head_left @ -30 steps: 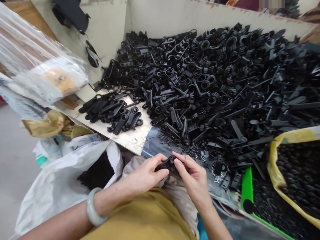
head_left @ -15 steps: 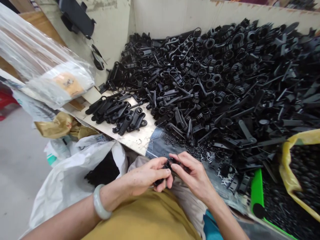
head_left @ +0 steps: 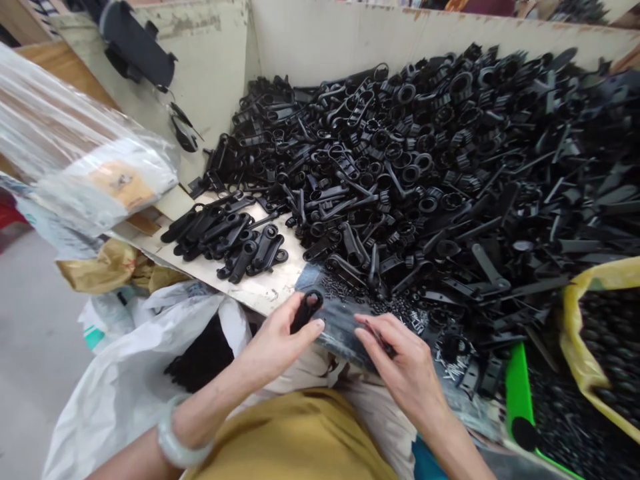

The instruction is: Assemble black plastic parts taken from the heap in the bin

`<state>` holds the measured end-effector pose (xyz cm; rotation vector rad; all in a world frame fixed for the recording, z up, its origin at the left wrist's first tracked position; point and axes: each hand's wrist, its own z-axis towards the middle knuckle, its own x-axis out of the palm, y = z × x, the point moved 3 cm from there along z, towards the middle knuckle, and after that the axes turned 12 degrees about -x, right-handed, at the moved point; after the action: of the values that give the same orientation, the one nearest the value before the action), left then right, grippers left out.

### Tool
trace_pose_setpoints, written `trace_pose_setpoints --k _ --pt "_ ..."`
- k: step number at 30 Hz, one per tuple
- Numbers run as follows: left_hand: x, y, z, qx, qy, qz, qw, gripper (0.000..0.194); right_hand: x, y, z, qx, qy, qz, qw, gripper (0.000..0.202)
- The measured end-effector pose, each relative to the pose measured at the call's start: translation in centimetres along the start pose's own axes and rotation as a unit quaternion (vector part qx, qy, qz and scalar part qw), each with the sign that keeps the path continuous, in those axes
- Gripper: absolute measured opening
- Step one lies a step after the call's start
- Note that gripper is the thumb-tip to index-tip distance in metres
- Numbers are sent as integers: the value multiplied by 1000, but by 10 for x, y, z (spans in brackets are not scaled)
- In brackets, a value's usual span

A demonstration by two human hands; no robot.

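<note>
At the worktop edge, the left hand is clamped on a black part, while the bent right hand pinches a small dark item.

Bright, even, diffuse light, probably overhead. Glare streaks on plastic wrap; pale tabletop near washed out. Black pile underexposed, pieces merging, smeared toward far right. Left hand slightly soft; its black part loses detail. White bag blurry. Wide-angle stretch at frame edges.
</note>
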<state>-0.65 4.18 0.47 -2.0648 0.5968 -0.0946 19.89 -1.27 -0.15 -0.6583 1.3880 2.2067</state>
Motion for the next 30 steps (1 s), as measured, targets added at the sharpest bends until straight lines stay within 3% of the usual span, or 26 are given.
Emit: trace_pose_setpoints --k 2,4,7,11,20,27,30 --pt "-4 -7 8 58 -127 147 979 13 1 -7 3 -3 -11 -47 999 19" --pt "1 -12 16 93 -182 261 944 16 6 -13 10 -5 -5 -75 997 20" --pt "16 -17 29 131 -184 342 912 13 16 -19 21 -5 -3 -100 995 20" --pt "26 -23 38 123 -198 380 895 11 24 -22 31 5 7 -131 991 21" --pt "19 -23 32 99 -203 323 919 15 24 -24 30 7 7 -115 993 16" --pt "13 -8 30 115 -200 336 913 15 28 -16 25 9 58 -99 993 13" --pt "9 -5 29 120 -209 333 912 15 26 -15 23 18 39 -63 997 16"
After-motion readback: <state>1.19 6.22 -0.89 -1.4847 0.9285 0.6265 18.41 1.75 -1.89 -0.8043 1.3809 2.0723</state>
